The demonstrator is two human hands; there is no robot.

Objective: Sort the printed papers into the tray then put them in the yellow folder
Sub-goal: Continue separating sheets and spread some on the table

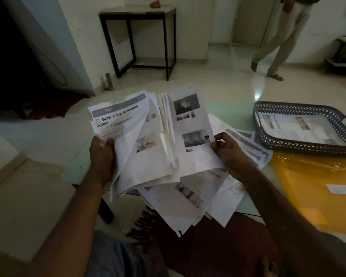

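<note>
Left hand (102, 156) clasps a fanned sheaf of printed papers (146, 140); right hand (226, 150) pinches one sheet (192, 124) apart, likely for checking. The mesh tray (288, 145) and yellow folder (318, 186) wait within reach at the bench's (234, 108) right edge.

The scene is being viewed through a single wide-angle camera, worn on the person's head and being aimed forward and down. The left hand (101, 156) and right hand (228, 150) are being caught close up at mid-frame, with the papers (148, 136) between them filling the centre. The counter (234, 109) is being looked at from just above its near edge. The tray (288, 145) and folder (312, 186) are being cut off by the right border. The wearer's lap (118, 256) is being taken in along the bottom, while the floor (208, 76), a side table (137, 10) and another person's legs (278, 37) are being shown far off at the top.
</note>
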